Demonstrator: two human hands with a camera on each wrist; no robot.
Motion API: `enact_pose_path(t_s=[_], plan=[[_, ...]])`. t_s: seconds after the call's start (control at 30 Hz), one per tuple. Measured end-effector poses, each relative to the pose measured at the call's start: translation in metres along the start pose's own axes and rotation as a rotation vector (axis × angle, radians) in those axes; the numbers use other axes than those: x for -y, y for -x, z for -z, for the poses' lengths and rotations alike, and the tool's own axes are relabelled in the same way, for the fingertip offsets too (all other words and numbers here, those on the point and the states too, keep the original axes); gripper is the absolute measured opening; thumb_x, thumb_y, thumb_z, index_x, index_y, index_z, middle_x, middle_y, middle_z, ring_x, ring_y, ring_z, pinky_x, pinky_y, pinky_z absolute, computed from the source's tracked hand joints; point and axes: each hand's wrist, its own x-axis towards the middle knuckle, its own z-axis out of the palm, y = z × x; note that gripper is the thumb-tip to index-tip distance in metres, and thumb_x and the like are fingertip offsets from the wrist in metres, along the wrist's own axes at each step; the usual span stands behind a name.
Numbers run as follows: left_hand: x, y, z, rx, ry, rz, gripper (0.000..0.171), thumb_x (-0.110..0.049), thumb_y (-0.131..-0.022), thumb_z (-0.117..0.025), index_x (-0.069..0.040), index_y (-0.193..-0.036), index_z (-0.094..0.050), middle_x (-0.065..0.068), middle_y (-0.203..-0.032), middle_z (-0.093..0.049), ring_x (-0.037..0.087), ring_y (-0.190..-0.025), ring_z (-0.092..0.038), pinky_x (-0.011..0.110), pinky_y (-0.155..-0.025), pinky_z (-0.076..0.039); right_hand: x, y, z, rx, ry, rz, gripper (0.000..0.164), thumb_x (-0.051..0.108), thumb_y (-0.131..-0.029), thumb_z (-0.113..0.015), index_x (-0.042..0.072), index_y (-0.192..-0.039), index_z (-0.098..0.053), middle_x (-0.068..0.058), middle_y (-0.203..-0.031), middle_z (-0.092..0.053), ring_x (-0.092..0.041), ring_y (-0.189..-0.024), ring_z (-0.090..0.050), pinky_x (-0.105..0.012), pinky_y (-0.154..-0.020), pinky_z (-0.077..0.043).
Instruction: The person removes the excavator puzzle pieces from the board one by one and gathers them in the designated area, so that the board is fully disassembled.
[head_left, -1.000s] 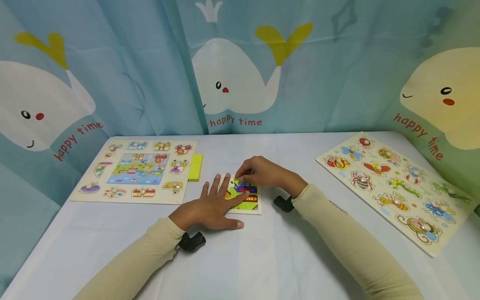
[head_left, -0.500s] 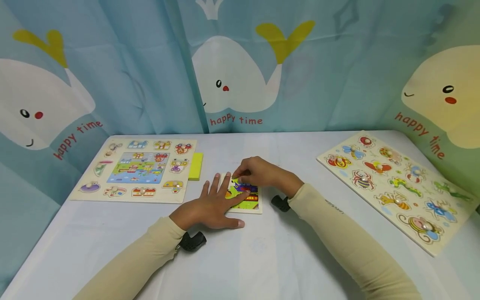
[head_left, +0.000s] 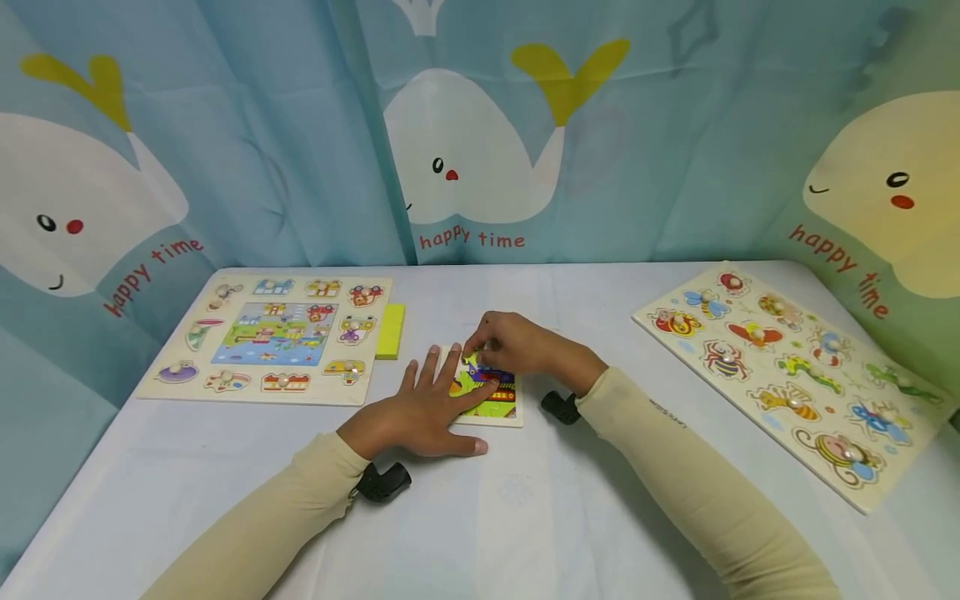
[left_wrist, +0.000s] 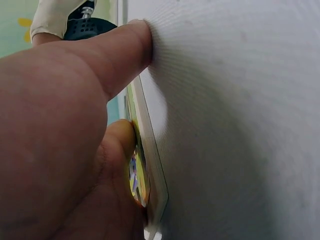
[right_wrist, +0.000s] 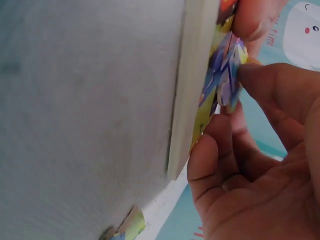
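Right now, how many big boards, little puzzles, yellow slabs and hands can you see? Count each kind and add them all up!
Big boards: 2 (vehicle board, bug board)
Little puzzles: 1 (the little puzzle under the left hand)
Yellow slabs: 1 (the yellow slab beside the vehicle board)
Hands: 2 (left hand, right hand)
Total: 6

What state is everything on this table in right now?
Left hand: fingers spread, resting across the small puzzle
Right hand: pinching the puzzle piece
Puzzle piece: tilted, not flush
Small puzzle: flat, partly covered by hands
Vehicle board: flat, pieces seemingly seated
Insect board: flat, turned at an angle, pieces seemingly seated
Yellow block: flat beside the vehicle board
Loose piece: apart from the small puzzle
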Motion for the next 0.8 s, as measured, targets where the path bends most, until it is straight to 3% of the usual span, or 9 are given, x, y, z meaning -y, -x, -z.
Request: enact_pose_path(t_s=[0.27, 0.53, 0.8], plan=[[0.0004, -0.0004, -0.0011, -0.005, -0.005, 0.002, 0.078, -0.064, -0.09, -0.053, -0.036, -0.155, -0.021, 0.014, -0.158, 0.022, 0.041, -0.141, 0.023, 0.061, -0.109, 0.008, 0.0013, 0.0009, 0.0014, 0.023, -0.021, -0.013, 0.021, 0.003, -0.094, -0.061, 0.005, -0.111, -0.073, -0.003, -0.097, -0.061, -0.016, -0.085, -0.055, -0.029, -0.08, -0.048], [0.0, -0.0009, -0.0007, -0.001, -0.008, 0.009, 0.079, -0.065, -0.089, -0.053, -0.037, -0.155, -0.021, 0.013, -0.158, 0.023, 0.04, -0.14, 0.024, 0.061, -0.109, 0.009, 0.003, 0.0048, 0.0029, -0.026, -0.046, 0.057, 0.021, -0.001, -0.092, -0.063, 0.003, -0.108, -0.074, -0.005, -0.094, -0.062, -0.015, -0.081, -0.058, -0.029, -0.077, -0.049], [0.0002, -0.0018, -0.0008, 0.0, -0.018, 0.012, 0.079, -0.065, -0.089, -0.053, -0.036, -0.155, -0.021, 0.014, -0.158, 0.022, 0.04, -0.141, 0.024, 0.061, -0.109, 0.009, -0.0001, 0.0056, 0.0051, -0.003, -0.072, -0.008, 0.019, 0.003, -0.093, -0.063, 0.004, -0.111, -0.069, -0.002, -0.091, -0.063, -0.017, -0.081, -0.054, -0.029, -0.076, -0.047]])
